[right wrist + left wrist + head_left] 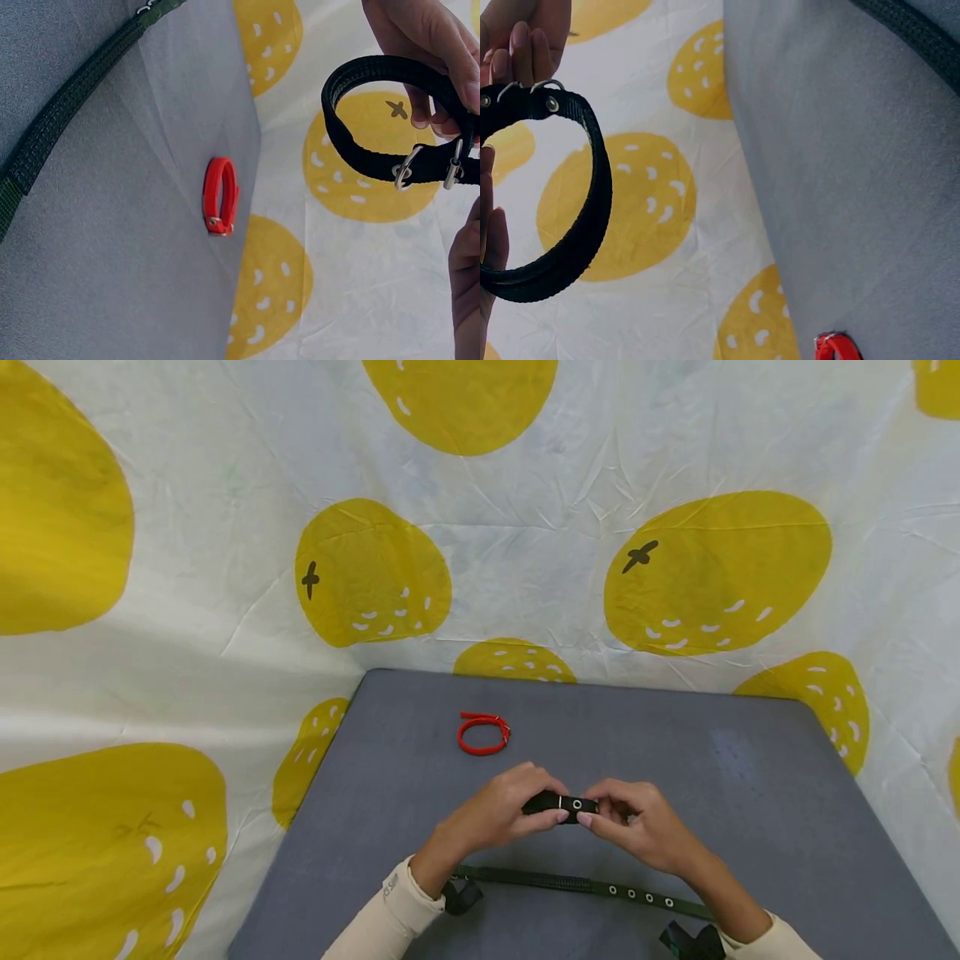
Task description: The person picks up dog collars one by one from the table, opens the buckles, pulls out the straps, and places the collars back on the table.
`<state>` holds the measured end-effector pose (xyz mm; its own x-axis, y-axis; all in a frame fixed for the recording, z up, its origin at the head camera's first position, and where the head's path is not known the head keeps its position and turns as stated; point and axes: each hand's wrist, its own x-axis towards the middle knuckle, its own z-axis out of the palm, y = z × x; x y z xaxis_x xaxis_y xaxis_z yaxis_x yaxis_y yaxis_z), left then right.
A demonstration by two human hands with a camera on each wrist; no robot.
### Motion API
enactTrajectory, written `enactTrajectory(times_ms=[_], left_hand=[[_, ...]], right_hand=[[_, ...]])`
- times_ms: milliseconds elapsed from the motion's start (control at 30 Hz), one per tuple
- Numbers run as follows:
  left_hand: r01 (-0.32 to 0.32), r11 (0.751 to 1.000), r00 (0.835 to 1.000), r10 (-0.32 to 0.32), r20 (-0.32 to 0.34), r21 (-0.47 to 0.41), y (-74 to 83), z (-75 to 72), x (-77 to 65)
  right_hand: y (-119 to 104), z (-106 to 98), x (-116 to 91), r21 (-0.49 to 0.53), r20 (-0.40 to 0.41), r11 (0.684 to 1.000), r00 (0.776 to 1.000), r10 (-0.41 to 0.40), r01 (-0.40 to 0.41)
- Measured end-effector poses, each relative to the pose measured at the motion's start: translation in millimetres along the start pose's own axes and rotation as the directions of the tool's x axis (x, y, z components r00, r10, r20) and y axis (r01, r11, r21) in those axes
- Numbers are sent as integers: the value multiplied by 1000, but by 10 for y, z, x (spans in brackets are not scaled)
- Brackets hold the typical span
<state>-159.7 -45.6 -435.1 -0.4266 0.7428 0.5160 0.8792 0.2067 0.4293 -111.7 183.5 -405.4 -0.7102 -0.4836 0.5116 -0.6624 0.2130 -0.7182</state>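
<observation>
Both hands hold a black collar (587, 805) up over the table, its band curved into a loop. My left hand (501, 810) grips one side, thumb along the front. On the other side, my right hand (647, 828) pinches the strap between thumb and fingers near a metal-ringed eyelet. A silver buckle and a D-ring show on the black collar (360, 156) in the right wrist view. Below the hands a dark green collar (540, 879) lies stretched across the table, with several eyelets toward its right end.
Farther back on the grey table (405, 777) lies a red collar (482, 750), coiled in a ring. A white cloth (525, 577) with yellow fruit shapes hangs behind and to the sides. Black wrist straps (461, 896) sit at both cuffs, close over the green collar.
</observation>
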Motion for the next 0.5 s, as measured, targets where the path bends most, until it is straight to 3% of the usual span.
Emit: enactTrajectory(times_ms=[200,333,500], left_hand=[[3,1000,1000,-3,-21,-13,3,-2,-14],[7,1000,999,-8,-43,-17,-2,4,-29],[8,1000,997,-8,-74,-8,-7,-3,-38]], right_hand=[[3,10,-12,33,-16,999,1000,-27,27],[62,24,-47,109,-44,992,997,-56,61],[239,33,-146,194,-33,981,999,-2,8]])
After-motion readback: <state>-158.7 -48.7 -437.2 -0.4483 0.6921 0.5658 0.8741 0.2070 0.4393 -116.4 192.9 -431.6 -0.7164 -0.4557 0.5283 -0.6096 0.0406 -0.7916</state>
